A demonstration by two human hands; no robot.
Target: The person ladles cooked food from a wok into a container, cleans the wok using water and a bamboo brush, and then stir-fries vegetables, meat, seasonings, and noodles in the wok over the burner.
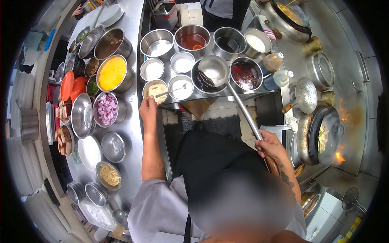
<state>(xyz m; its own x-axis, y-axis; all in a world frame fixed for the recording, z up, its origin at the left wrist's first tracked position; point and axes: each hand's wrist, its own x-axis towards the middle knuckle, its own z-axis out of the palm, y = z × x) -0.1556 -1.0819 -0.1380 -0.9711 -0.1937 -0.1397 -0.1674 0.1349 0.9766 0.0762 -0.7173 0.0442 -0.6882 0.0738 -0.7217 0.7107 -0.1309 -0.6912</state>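
Note:
My left hand [148,106] pinches the handle end of a small metal spoon [172,90] beside a pot of pale tan powder [156,90]. The spoon's tip lies over a neighbouring pot of white powder [180,92]. In my right hand [270,145] is the wooden handle of a long ladle [243,104]. Its round metal bowl hangs over a pot of dark sauce [197,80], covering part of it; a little dark residue shows at the bowl's edge. Just right stands a pot of dark red sauce [246,75].
On the right, a wok [323,137] with food sits by flames, near a perforated skimmer [306,95]. Sauce bottles [279,79] stand at the seasoning table's edge. The left counter holds yellow liquid [112,73], chopped onion [106,109] and noodles [109,175]. Another person [225,14] stands ahead.

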